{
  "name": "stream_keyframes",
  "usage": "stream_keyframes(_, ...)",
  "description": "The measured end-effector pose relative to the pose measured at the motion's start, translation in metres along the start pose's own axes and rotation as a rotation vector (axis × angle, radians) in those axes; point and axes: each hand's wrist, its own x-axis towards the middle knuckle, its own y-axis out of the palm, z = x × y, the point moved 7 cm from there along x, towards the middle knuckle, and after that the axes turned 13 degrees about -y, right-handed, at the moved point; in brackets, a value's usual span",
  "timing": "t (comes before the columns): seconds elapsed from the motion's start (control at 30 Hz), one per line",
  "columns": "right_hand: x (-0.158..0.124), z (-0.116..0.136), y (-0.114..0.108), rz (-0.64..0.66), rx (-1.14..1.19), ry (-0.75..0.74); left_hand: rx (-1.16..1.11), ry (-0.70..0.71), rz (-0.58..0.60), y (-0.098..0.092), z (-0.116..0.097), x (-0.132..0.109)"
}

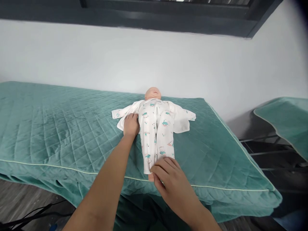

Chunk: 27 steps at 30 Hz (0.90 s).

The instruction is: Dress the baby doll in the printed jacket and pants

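A baby doll (pixel 153 93) lies on its back on a green quilted bed cover (pixel 79 128), head toward the wall. White printed baby pants (pixel 165 123) stretch over its torso and legs, with a slit down the middle. A white baby jacket (pixel 181 123) is spread open beneath, sleeves out to both sides. My left hand (pixel 131 125) lies open on the jacket's left half, against the side of the pants. Down at the leg ends, my right hand (pixel 167 176) is closed on the pants' lower hem, thumb and fingers pinching the cloth. One doll foot (pixel 150 177) pokes out there; the other is hidden.
A white wall (pixel 120 57) rises behind the bed, under a dark window frame (pixel 144 19). To the right stands a metal rack (pixel 271 154) with green cloth (pixel 286 118) above it. Black cables (pixel 36 218) lie on the floor at lower left.
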Motion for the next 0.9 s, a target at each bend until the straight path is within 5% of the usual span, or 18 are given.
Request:
stream_keyframes(0.1,-0.007,-0.01,0.0,-0.056,0.085,0.039,0.028,0.022,0.009,0.0,-0.002,-0.001)
stream_keyframes(0.2,-0.014,-0.03,-0.013,-0.247,0.18,0.076,0.017,0.016,-0.004,-0.001,-0.001,0.0)
stream_keyframes(0.33,-0.009,-0.083,-0.032,-0.471,0.219,0.194,-0.009,0.007,-0.011,-0.001,-0.001,0.0)
stream_keyframes(0.53,0.056,-0.186,-0.057,-0.662,0.214,0.239,-0.199,0.009,-0.082,-0.014,-0.003,0.01)
stream_keyframes(0.7,0.122,-0.259,-0.059,-0.68,0.324,0.326,-0.344,0.032,-0.22,-0.034,-0.02,0.066)
stream_keyframes(0.8,0.148,-0.289,-0.052,-0.657,0.353,0.38,-0.465,-0.006,-0.065,-0.027,-0.038,0.108)
stream_keyframes(0.9,0.162,-0.303,-0.046,-0.586,0.358,0.379,-0.604,0.06,0.188,-0.006,-0.06,0.124)
